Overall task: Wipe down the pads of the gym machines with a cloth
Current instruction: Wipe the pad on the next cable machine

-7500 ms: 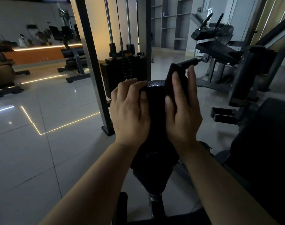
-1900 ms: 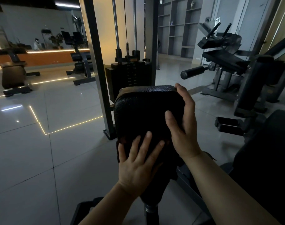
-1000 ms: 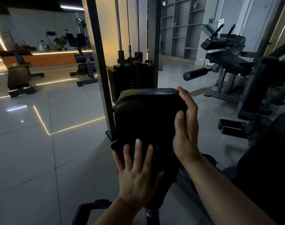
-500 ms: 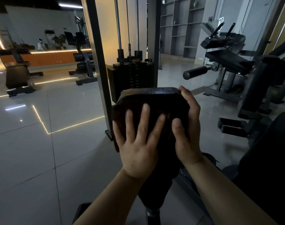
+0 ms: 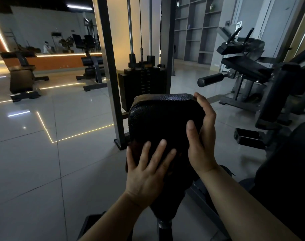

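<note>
Head view shows the pad (image 5: 165, 119) straight ahead of me, a dark, pebbled cushion standing nearly upright on its post, its broad face turned toward me and its longer side running up and away from my wrists. My left hand (image 5: 146, 171) lies flat against the lower part of that face, fingers straight and spread, pressing the cloth (image 5: 133, 150) between palm and pad — only a dark reddish fringe of it peeks out past my little finger, so most of it is hidden. The unwiped stretch, as I judge it, lies above my fingertips, toward the top edge, so the stroke I need runs upward along the face. My left hand is the nearer one to that work. My right hand (image 5: 203, 136) is on the pad's right edge, fingers curled round the side and top corner with the thumb laid on the front — it holds the cushion steady. Both forearms come up from below, the left one angled inward, the right almost in line with the pad's edge. Behind the pad stands a weight stack (image 5: 142, 84) in its frame.
</note>
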`<state>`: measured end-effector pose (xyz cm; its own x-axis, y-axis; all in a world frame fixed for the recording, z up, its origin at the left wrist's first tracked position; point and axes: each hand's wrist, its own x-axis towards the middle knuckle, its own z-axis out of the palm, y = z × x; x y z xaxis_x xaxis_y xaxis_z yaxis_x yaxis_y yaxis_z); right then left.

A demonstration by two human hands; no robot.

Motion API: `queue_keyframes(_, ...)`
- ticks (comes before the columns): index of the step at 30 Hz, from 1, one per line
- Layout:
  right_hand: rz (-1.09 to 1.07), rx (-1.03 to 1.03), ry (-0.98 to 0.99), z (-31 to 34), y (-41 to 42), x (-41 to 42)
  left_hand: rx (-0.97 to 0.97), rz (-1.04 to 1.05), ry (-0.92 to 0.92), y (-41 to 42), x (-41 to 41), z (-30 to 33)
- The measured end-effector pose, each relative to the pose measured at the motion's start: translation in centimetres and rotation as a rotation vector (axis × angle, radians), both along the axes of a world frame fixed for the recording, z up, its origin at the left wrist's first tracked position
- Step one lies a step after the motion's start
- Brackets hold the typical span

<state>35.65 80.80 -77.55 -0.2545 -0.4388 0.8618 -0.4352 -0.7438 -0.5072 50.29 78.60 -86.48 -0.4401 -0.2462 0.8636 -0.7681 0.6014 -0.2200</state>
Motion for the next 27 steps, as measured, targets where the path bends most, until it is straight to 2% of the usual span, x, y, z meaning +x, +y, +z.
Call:
queue_keyframes(3,0.005,0.004,-0.004,0.0,0.1,-0.1,-0.076,-0.006,0.011,-0.7,0.3,3.4)
queue_keyframes(8,0.006,0.008,-0.002,0.0,0.1,0.0,-0.08,-0.058,0.236,-1.3,-0.9,7.6)
queue_keyframes(11,0.001,0.01,-0.016,-0.1,-0.1,-0.1,0.038,-0.151,0.434,-1.1,-1.0,4.4)
queue_keyframes(13,-0.015,0.004,-0.023,-0.3,-0.3,0.0,0.149,-0.159,0.499,-0.5,-0.8,0.7)
queue_keyframes(16,-0.048,-0.013,-0.004,-0.2,-0.5,0.0,0.295,-0.148,0.465,0.9,-0.1,-4.4)
queue_keyframes(19,-0.061,-0.033,0.015,-0.3,-0.5,-0.1,0.361,-0.179,0.433,1.6,0.3,-5.9)
queue_keyframes(22,-0.067,-0.033,0.019,-0.3,-0.5,-0.1,0.307,-0.251,0.475,1.1,0.2,-2.0)
queue_keyframes(27,-0.074,-0.02,0.008,-0.2,-0.4,0.0,0.33,-0.293,0.587,-0.5,0.0,9.2)
